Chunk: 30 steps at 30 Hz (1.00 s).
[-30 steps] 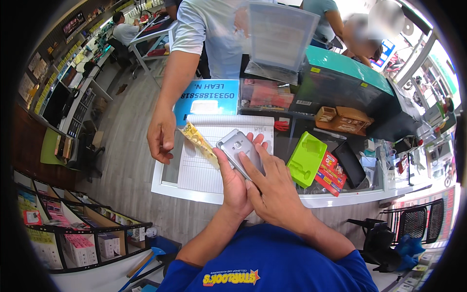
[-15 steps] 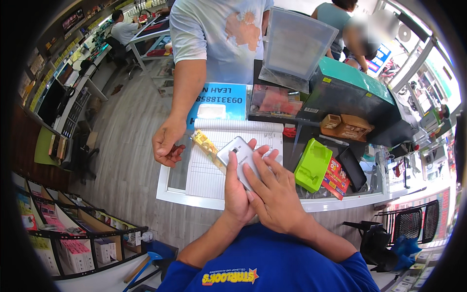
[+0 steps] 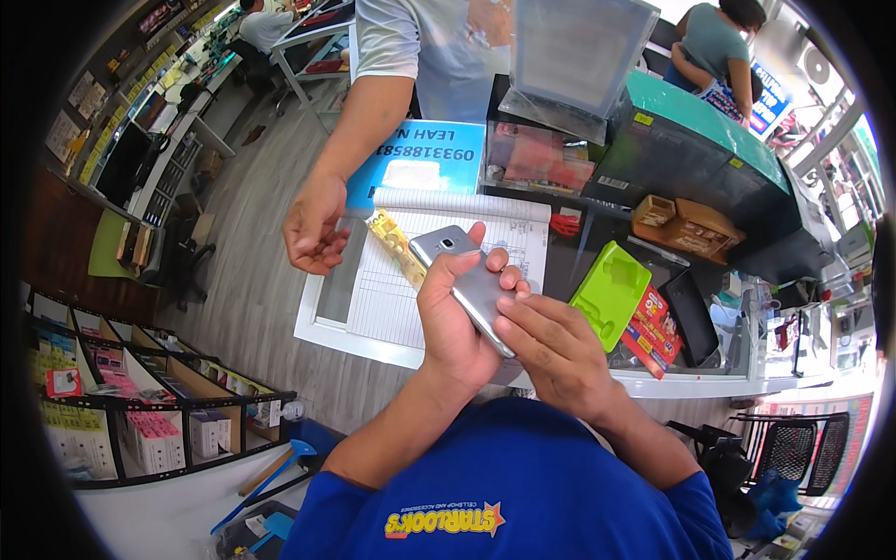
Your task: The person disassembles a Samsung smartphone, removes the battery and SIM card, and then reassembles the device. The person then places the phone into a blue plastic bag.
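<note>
A silver smartphone (image 3: 479,287) lies back side up in my left hand (image 3: 457,322). The thumb presses along one edge, and the fingertips wrap over the opposite edge. My right hand (image 3: 565,359) is closed at the phone's lower end, with its fingertips against the back and edge there. Beneath the phone, on the counter, is an open lined notebook (image 3: 439,217). A yellow patterned strip (image 3: 392,245) lies across its page, partly hidden behind the phone.
Across the glass counter (image 3: 345,343), a person's hand (image 3: 315,224) hangs beside the notebook. To the right lie a green plastic tray (image 3: 611,291), a red card (image 3: 653,331) and a black tray (image 3: 693,317). Behind them stand a wooden holder (image 3: 700,229) and a large box (image 3: 691,149).
My right hand has slid down off the phone's back to its lower end, uncovering more of it. My left fingers have curled over the edge. The other person's hand has shifted slightly.
</note>
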Motion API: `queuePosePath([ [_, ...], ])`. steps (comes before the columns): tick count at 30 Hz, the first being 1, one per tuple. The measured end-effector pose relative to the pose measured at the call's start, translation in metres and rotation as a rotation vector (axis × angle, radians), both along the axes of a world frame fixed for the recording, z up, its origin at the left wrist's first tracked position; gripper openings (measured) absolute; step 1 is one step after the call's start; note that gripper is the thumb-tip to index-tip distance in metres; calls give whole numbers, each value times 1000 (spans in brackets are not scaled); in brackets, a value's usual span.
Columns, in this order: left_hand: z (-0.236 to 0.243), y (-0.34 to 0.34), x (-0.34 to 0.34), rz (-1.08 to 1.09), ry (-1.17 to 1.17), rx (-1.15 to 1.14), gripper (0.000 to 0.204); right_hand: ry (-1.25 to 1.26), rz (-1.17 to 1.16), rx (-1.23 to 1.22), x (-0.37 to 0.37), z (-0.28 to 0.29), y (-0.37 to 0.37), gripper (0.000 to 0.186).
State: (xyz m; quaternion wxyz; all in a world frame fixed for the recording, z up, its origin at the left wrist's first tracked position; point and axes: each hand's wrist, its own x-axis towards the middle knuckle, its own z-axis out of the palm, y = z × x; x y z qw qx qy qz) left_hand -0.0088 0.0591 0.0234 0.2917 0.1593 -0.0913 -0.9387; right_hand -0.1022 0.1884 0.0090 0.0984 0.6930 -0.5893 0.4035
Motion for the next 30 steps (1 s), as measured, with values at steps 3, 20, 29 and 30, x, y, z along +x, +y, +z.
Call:
queuePosePath([
  [3,6,5,-5,-13,54,14,47,0,29,-39,-6,3,4,45],
  [20,24,0,-14,17,-55,-133,79,-197,60,158,-3,24,-17,40],
  [29,19,7,-12,-76,64,-185,81,-30,-81,313,-17,50,-44,48],
  [30,19,7,-13,-93,61,-228,82,-23,-81,319,-20,50,-48,51],
])
